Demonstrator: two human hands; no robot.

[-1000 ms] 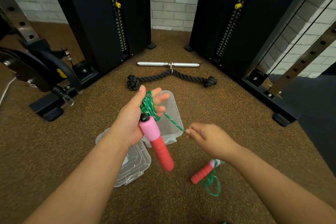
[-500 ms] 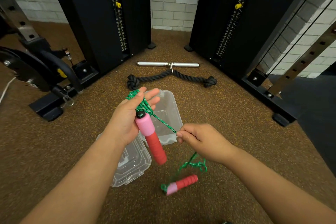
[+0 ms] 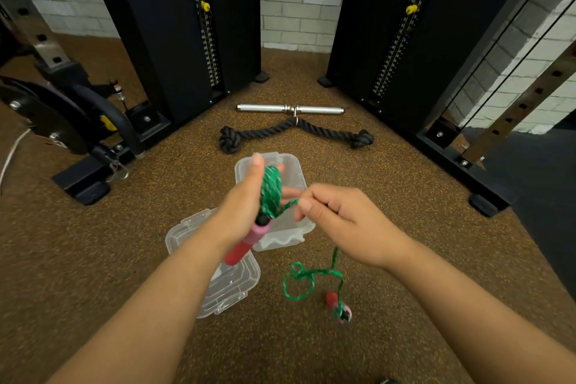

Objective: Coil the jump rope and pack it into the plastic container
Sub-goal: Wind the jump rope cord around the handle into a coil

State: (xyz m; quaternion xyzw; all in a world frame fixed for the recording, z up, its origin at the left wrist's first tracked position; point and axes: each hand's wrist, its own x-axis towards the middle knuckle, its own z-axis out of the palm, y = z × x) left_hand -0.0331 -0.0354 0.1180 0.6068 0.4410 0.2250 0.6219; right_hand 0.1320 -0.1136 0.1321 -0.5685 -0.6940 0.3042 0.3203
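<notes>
The open plastic container (image 3: 274,165) is partly covered by both hands held above it, with its lid (image 3: 230,284) lying just near-left. Loose green rope (image 3: 299,277) and a handle (image 3: 339,309) are strewn on the floor (image 3: 389,212) near-right. Farther off, passage is blocked by a black rope attachment (image 3: 296,131), a metal bar (image 3: 290,108) and black machine columns (image 3: 174,25) at both sides.

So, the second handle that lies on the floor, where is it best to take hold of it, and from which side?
Probably around the red foam part of the second handle, coming from above. It lies flat on the floor, and the green rope loops at its pink end, so the red end is freer to grip.
</notes>
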